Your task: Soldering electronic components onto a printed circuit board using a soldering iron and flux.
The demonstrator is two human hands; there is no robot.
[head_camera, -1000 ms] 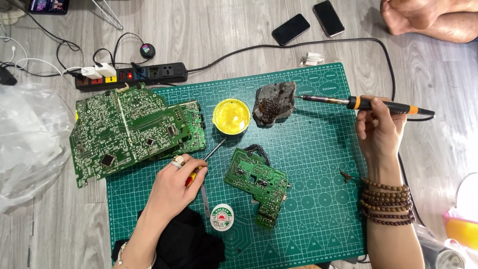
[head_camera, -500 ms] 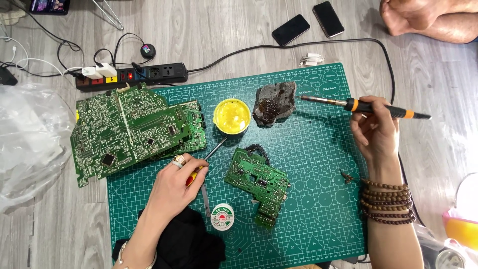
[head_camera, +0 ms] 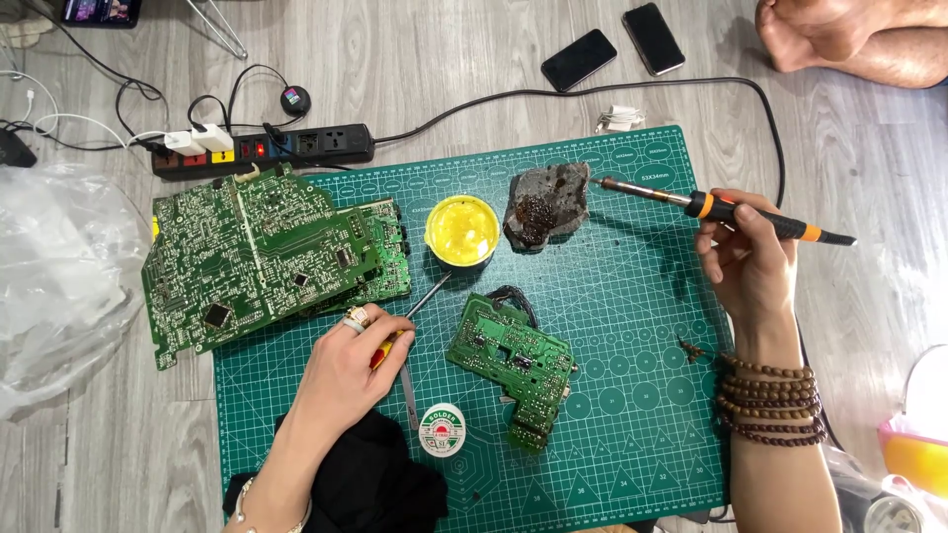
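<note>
Right hand, soldering iron now lower.

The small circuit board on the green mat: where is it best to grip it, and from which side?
Probably pinch the small circuit board by its long bare edges, coming from above; it lies flat on the green mat, clear of both hands, with parts on its face.

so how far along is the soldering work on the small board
Set out: cutting mat, flux tin open, solder spool, small circuit board. In hand: right hand holds the soldering iron, tip by the cleaning sponge; left hand grips a red-handled tool. Left: the iron is well clear of the board.
</note>
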